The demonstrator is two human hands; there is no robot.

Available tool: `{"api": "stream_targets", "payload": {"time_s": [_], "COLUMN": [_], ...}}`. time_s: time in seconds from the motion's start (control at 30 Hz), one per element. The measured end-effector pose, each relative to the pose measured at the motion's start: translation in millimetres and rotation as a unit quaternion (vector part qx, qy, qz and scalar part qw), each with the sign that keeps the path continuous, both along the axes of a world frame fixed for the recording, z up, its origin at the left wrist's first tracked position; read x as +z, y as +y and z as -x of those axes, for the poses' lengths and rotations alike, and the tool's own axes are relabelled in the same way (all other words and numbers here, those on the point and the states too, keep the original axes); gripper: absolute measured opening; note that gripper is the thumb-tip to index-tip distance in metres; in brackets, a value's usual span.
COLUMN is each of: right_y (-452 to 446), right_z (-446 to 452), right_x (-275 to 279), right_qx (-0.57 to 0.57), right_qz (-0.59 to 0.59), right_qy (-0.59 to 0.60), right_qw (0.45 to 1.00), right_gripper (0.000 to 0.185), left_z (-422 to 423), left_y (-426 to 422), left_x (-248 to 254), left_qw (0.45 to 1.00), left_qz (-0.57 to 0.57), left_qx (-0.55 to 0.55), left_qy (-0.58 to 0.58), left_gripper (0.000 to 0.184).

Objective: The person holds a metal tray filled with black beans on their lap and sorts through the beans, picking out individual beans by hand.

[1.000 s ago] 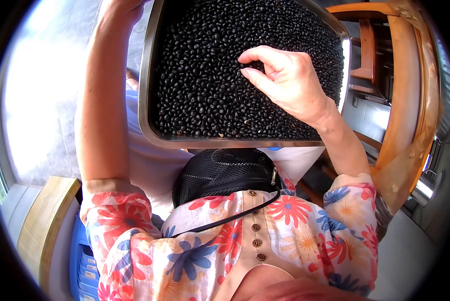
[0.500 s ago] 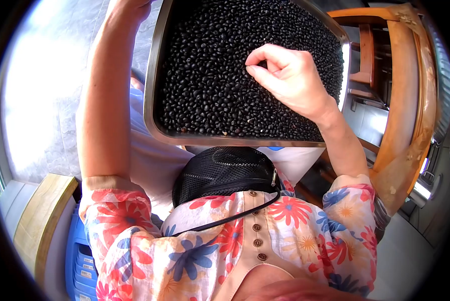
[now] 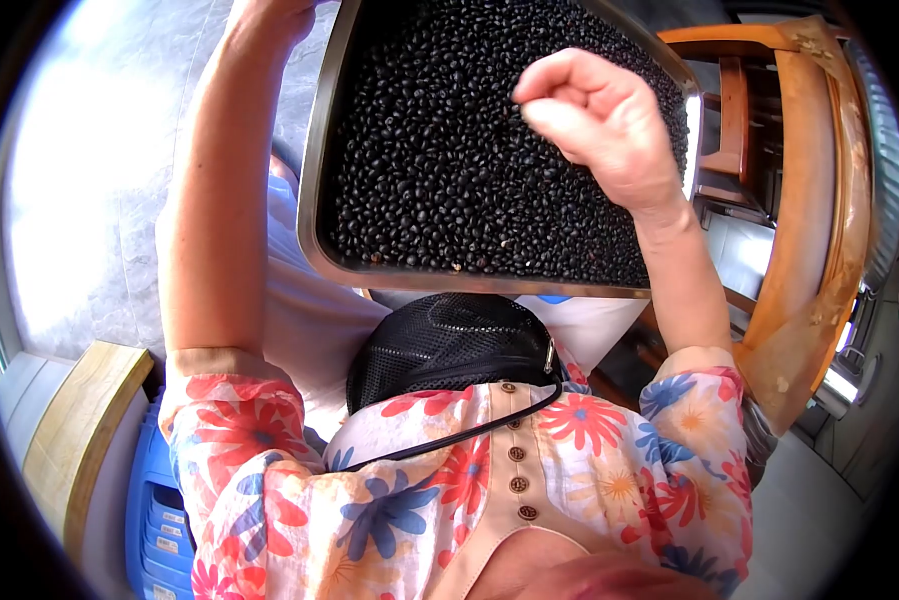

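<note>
Part of the left hand [image 3: 281, 14] shows at the top, just outside the left side of the big metal tray [image 3: 489, 285], and I can't see what its fingers are doing. The tray's near edge runs left to right, and lots of small black beans [image 3: 419, 180] lie inside, under the right hand [image 3: 614, 120] and off past its fingertips to the left. This hand is nearer the beans, thumb and finger pinched close, but I can't tell if they hold one.

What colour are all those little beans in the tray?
The beans are shiny black, seen best in the head view.
</note>
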State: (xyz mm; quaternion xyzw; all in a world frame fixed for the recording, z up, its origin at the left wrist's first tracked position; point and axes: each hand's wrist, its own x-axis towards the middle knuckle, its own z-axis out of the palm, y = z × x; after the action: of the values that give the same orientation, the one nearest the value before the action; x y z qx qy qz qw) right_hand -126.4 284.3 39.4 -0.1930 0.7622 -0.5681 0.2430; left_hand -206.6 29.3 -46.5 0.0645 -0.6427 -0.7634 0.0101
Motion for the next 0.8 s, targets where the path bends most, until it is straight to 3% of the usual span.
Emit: {"api": "stream_targets", "payload": {"time_s": [0.13,0.27,0.47,0.57,0.67,0.7,0.73,0.8], "right_y": [-10,-17,-21,-21,-17,-18,-8,0], "right_z": [-3,-2,-1,-1,2,1,6,15], "right_x": [-13,-15,-15,-14,-7,-2,4,-2], "right_qx": [0.033,0.046,0.066,0.071,0.043,0.004,0.021,0.07], "right_qz": [-0.18,-0.228,-0.261,-0.25,-0.137,-0.016,0.115,0.308], "right_qy": [0.235,0.311,0.328,0.292,0.104,-0.018,-0.152,-0.287], "right_qw": [0.955,0.921,0.905,0.921,0.984,1.0,0.982,0.904], "right_gripper": [0.01,0.011,0.01,0.008,0.006,0.005,0.006,0.01], "left_z": [-1,-1,-1,-1,0,0,0,1], "left_y": [1,0,-1,0,-1,-1,-2,-3], "left_x": [1,0,-1,-1,-1,-2,-3,-6], "left_qw": [1.0,1.0,0.999,1.0,0.999,0.999,0.999,0.998], "left_qz": [0.002,-0.003,-0.025,-0.027,-0.03,-0.027,-0.034,-0.051], "left_qx": [-0.008,-0.009,-0.023,-0.009,-0.028,-0.023,-0.022,-0.022], "left_qy": [0.009,0.011,0.014,0.001,0.005,-0.002,-0.002,-0.002], "left_gripper": [0.014,0.015,0.016,0.017,0.017,0.017,0.016,0.016]}}
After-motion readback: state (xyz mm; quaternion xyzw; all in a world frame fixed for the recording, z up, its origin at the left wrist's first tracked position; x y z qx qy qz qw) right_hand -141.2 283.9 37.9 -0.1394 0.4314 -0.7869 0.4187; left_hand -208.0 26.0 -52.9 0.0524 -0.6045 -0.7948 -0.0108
